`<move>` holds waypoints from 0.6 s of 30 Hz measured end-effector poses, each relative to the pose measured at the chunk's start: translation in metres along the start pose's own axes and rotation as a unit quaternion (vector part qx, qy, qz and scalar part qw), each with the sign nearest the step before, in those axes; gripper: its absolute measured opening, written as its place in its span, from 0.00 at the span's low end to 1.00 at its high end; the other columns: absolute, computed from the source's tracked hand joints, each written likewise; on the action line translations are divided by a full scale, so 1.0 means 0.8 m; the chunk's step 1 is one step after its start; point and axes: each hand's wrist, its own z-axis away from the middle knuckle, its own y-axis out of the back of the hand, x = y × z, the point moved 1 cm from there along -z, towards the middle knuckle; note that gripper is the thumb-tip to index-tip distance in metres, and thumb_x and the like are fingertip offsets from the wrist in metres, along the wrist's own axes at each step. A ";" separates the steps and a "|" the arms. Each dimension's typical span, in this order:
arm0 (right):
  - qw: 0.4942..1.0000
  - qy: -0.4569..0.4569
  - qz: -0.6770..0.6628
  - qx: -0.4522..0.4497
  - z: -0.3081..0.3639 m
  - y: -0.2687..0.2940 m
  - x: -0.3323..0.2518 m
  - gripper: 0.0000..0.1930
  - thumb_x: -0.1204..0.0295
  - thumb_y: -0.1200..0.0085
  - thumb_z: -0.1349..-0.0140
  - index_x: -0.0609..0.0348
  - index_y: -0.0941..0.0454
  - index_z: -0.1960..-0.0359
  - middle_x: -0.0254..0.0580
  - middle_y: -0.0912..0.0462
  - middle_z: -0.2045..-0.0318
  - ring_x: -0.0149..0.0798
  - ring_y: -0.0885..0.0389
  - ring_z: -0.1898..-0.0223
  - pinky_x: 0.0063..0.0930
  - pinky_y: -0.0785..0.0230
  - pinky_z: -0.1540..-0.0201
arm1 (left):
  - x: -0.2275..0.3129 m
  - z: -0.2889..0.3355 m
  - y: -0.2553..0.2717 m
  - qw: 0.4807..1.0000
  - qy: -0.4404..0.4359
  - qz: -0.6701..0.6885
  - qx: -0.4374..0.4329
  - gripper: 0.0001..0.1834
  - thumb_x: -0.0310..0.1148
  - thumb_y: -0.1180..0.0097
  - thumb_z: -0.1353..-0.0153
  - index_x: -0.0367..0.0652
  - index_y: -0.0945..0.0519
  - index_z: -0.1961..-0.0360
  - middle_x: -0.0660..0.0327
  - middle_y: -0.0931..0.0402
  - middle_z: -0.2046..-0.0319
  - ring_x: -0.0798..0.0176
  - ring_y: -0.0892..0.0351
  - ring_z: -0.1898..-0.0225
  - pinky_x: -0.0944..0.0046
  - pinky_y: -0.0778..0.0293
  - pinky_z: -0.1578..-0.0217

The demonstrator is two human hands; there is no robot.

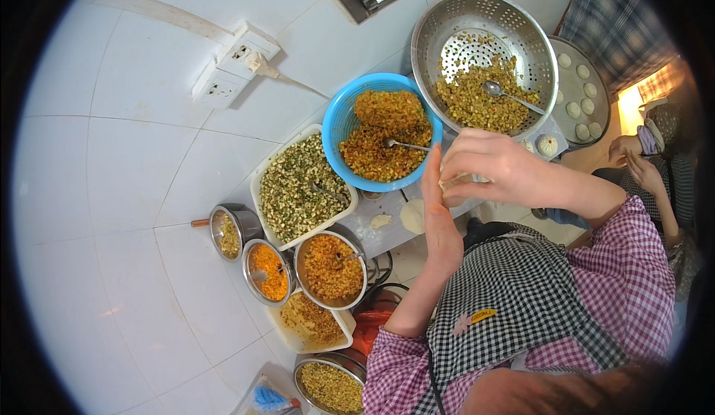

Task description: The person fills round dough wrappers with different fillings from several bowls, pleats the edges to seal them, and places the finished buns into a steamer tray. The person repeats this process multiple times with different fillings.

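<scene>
My left hand is raised with its fingers stretched and close together, its palm turned toward my right hand. My right hand bends its fingers against that palm. A pale sliver of dough shows between the two hands; the rest of it is hidden by the fingers. Below them on the floured board lie a round flat dough wrapper and a small dough scrap. Just past my fingertips stands a blue basin of brownish filling with a spoon in it.
A steel colander holds more filling and a spoon. Beyond it is a round tray of buns. A white tub of green-flecked filling and several filling bowls stand leftward by the tiled wall. Another person's hands show at far right.
</scene>
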 end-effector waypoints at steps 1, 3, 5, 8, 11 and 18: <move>1.000 0.003 0.009 0.001 -0.001 -0.001 -0.001 0.09 0.77 0.31 0.47 0.60 0.21 0.68 0.36 0.21 0.71 0.41 0.23 0.66 0.34 0.28 0.63 | 0.000 -0.002 0.001 1.000 0.007 0.007 0.005 0.57 0.76 0.78 0.34 0.37 0.57 0.22 0.51 0.51 0.24 0.54 0.50 0.23 0.53 0.51 0.26; 1.000 -0.018 0.003 -0.010 -0.002 0.001 -0.001 0.09 0.75 0.33 0.46 0.61 0.22 0.69 0.38 0.22 0.71 0.42 0.23 0.66 0.35 0.28 0.62 | -0.002 0.000 0.000 0.999 0.015 0.008 0.028 0.56 0.75 0.78 0.34 0.38 0.59 0.21 0.51 0.51 0.24 0.54 0.50 0.23 0.53 0.52 0.26; 0.999 -0.030 -0.010 -0.017 -0.003 0.003 -0.001 0.09 0.74 0.33 0.46 0.61 0.23 0.70 0.38 0.22 0.71 0.42 0.23 0.66 0.36 0.28 0.62 | -0.004 -0.001 0.001 0.998 0.016 0.026 0.046 0.55 0.75 0.78 0.33 0.39 0.60 0.21 0.51 0.51 0.24 0.54 0.50 0.23 0.53 0.52 0.26; 0.999 -0.022 -0.022 -0.017 -0.006 0.006 0.001 0.09 0.75 0.33 0.46 0.61 0.23 0.70 0.38 0.22 0.71 0.42 0.23 0.66 0.36 0.28 0.63 | -0.005 0.002 0.002 0.998 0.006 0.042 0.037 0.54 0.74 0.78 0.32 0.40 0.61 0.21 0.51 0.52 0.24 0.54 0.50 0.23 0.52 0.52 0.26; 1.000 -0.009 -0.007 -0.013 -0.010 0.001 0.005 0.09 0.74 0.33 0.46 0.61 0.24 0.70 0.38 0.22 0.71 0.42 0.24 0.65 0.35 0.29 0.63 | -0.008 0.001 0.003 0.998 0.001 0.050 0.035 0.53 0.73 0.78 0.31 0.41 0.61 0.21 0.51 0.51 0.24 0.54 0.51 0.23 0.52 0.52 0.26; 0.998 -0.054 -0.013 -0.017 -0.007 -0.010 0.020 0.26 0.67 0.31 0.46 0.61 0.24 0.45 0.47 0.22 0.47 0.47 0.26 0.45 0.41 0.32 0.42 | -0.026 -0.010 0.020 0.965 0.079 0.228 0.104 0.46 0.69 0.79 0.27 0.41 0.48 0.24 0.54 0.44 0.27 0.54 0.40 0.27 0.50 0.41 0.29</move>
